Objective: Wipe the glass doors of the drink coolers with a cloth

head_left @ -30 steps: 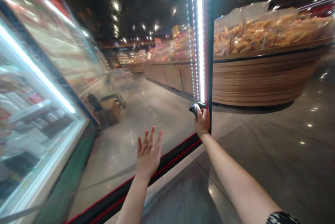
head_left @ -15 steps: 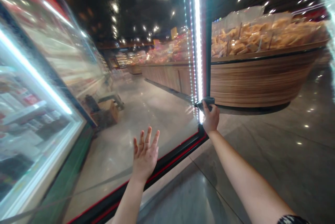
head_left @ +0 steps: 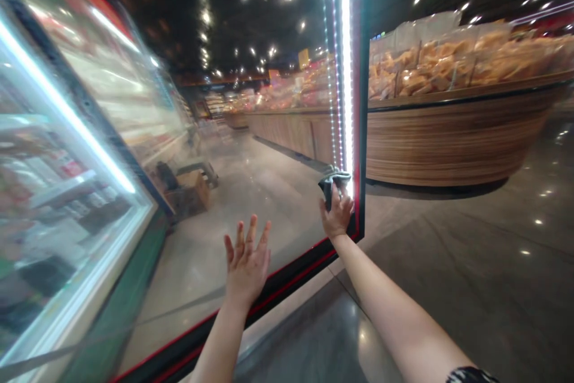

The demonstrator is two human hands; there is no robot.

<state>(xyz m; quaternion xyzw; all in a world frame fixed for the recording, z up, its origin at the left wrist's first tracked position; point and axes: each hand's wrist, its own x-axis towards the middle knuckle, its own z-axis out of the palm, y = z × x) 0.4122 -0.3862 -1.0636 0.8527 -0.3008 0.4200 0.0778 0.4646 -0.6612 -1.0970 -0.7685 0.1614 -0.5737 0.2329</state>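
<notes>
A glass door (head_left: 282, 192) with a black frame and red trim stands swung out in front of me. At its lower right corner, beside the bright light strip (head_left: 345, 72), my right hand (head_left: 337, 213) presses a dark grey cloth (head_left: 334, 178) against the pane. Its fingers lie over the cloth, which bunches above them. My left hand (head_left: 246, 263) is raised near the door's bottom edge, fingers spread and nothing in it. It appears to rest against the glass, though contact is hard to confirm.
To the left is a lit display cabinet (head_left: 67, 192) with stocked shelves. A cardboard box (head_left: 194, 192) sits on the floor beyond the glass. Past the door's right edge stands a rounded wood-panelled counter (head_left: 448, 138) heaped with bagged goods (head_left: 430, 69). Shiny tiled floor (head_left: 448, 263) stretches right.
My right hand has moved left with the cloth, from the door's frame edge onto the glass beside the light strip. My left hand stays spread in nearly the same place. The view shifts slightly.
</notes>
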